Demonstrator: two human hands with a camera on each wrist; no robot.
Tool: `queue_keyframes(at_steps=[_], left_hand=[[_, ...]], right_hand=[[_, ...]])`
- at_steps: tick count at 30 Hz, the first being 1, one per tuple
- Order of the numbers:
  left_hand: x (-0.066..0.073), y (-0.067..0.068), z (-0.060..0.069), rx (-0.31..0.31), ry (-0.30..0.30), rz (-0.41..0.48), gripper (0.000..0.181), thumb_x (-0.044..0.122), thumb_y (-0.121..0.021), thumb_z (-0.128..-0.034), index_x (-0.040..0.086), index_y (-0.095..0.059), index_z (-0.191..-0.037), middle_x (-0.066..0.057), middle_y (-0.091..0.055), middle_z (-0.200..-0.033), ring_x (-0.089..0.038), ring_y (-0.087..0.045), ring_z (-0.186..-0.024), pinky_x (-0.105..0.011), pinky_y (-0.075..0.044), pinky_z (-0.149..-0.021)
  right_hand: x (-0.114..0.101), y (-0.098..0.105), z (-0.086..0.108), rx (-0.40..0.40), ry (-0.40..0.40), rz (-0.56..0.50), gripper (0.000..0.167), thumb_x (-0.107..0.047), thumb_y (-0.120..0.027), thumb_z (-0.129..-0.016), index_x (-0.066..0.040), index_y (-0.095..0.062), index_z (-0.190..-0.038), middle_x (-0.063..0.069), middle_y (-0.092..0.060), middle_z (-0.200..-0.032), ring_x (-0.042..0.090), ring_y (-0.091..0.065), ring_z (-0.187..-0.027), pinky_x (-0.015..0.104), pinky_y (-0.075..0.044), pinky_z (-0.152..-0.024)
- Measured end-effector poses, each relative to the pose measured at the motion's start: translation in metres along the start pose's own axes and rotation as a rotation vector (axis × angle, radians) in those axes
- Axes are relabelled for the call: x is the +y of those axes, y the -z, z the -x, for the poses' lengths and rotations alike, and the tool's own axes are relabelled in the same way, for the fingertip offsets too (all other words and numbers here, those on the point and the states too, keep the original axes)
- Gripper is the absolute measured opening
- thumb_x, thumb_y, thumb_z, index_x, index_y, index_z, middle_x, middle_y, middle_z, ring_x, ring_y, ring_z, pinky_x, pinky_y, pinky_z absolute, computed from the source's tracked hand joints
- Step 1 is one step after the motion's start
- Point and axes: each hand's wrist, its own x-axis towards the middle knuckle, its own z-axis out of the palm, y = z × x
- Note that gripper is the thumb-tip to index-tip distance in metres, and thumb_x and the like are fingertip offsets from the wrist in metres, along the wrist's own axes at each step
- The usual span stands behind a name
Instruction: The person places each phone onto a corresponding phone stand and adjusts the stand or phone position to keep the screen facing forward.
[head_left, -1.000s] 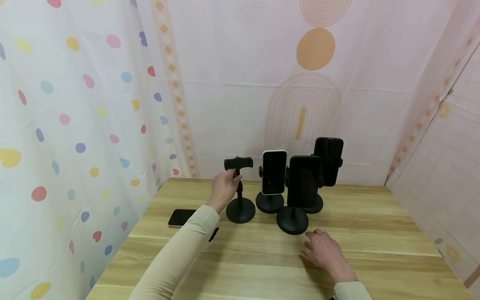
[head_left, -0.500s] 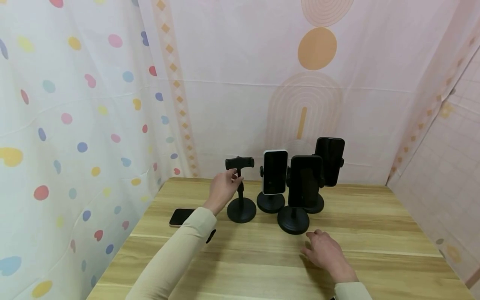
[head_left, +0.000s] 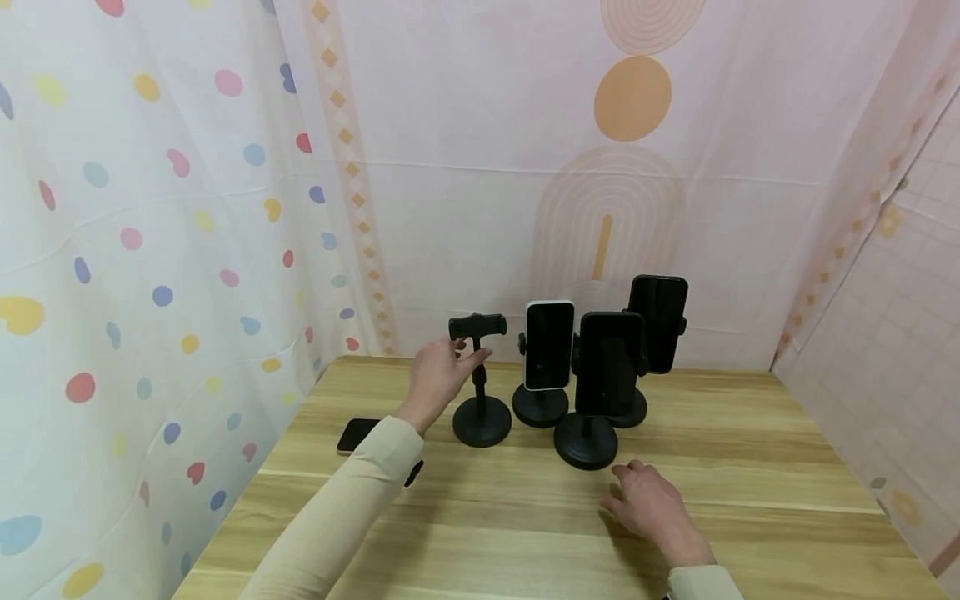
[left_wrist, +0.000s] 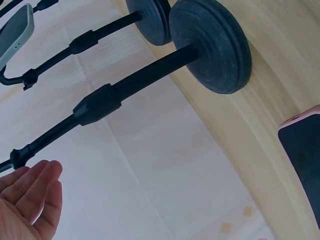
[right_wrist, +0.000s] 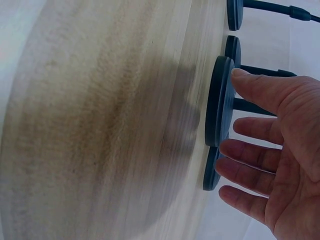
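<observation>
An empty black phone stand (head_left: 482, 423) stands upright on the table, its clamp (head_left: 477, 326) at the top. My left hand (head_left: 433, 377) is beside its pole, with thumb and fingers spread apart and nothing gripped. In the left wrist view, the fingertips are close below the pole (left_wrist: 97, 104); whether they touch it I cannot tell. My right hand (head_left: 651, 504) hovers low over the table in front of the nearest loaded stand, holding nothing. Its fingers (right_wrist: 250, 176) are relaxed in the right wrist view, with stand bases (right_wrist: 219, 102) beyond them.
Three stands to the right hold phones: a white-edged phone (head_left: 549, 345), a black phone (head_left: 609, 363) in front and another black phone (head_left: 658, 323) behind. A phone (head_left: 357, 434) lies flat on the wooden table (head_left: 750, 467) at left. Curtains (head_left: 450, 225) hang behind.
My left hand has drawn slightly left from the stand's pole, and its thumb and fingers have spread apart. The stand and the right hand stay in place.
</observation>
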Motion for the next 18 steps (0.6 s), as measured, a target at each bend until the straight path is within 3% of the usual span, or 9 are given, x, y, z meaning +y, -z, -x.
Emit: queue_keyframes(at_steps=[5,9,12,15,18], left_hand=[[0.003,0.007,0.002,0.072,-0.046,-0.042,0.052,0.054,-0.072,-0.0859,0.003,-0.076,-0.095,-0.013,-0.075,-0.096,-0.028,-0.071,-0.078,-0.039,-0.055,-0.063],[0.006,0.015,0.002,0.151,-0.117,-0.090,0.048,0.054,-0.073,-0.0852,0.006,-0.069,-0.080,-0.007,-0.069,-0.067,-0.021,-0.064,-0.056,-0.033,-0.045,-0.046],[0.008,0.020,0.002,0.182,-0.163,-0.109,0.048,0.054,-0.073,-0.0853,0.006,-0.068,-0.087,-0.004,-0.060,-0.057,-0.017,-0.056,-0.049,-0.031,-0.038,-0.043],[0.009,0.025,0.001,0.200,-0.200,-0.104,0.055,0.051,-0.075,-0.0843,0.005,-0.068,-0.115,-0.008,-0.067,-0.073,-0.018,-0.056,-0.051,-0.032,-0.042,-0.045],[0.012,0.028,-0.001,0.205,-0.256,-0.111,0.063,0.042,-0.079,-0.0839,0.008,-0.061,-0.134,-0.012,-0.072,-0.105,-0.023,-0.063,-0.062,-0.036,-0.049,-0.053]], right_hand=[[0.000,-0.001,0.000,0.000,0.000,-0.005,0.044,-0.028,-0.080,-0.083,0.003,-0.067,-0.111,0.018,-0.062,-0.103,0.036,-0.062,-0.095,0.050,-0.052,-0.080],[0.000,-0.001,0.000,-0.010,-0.002,-0.013,0.044,-0.027,-0.079,-0.083,0.004,-0.067,-0.111,0.018,-0.062,-0.103,0.036,-0.062,-0.095,0.050,-0.052,-0.080],[-0.001,0.000,0.000,-0.018,-0.001,-0.019,0.044,-0.027,-0.079,-0.083,0.004,-0.067,-0.111,0.018,-0.062,-0.103,0.036,-0.062,-0.095,0.051,-0.051,-0.080],[-0.001,0.001,0.000,-0.022,-0.004,-0.025,0.044,-0.027,-0.079,-0.084,0.004,-0.067,-0.111,0.018,-0.062,-0.104,0.036,-0.062,-0.096,0.051,-0.051,-0.081],[-0.001,0.000,0.000,-0.022,-0.008,-0.031,0.043,-0.027,-0.079,-0.084,0.004,-0.067,-0.112,0.019,-0.062,-0.104,0.036,-0.062,-0.096,0.051,-0.051,-0.081]])
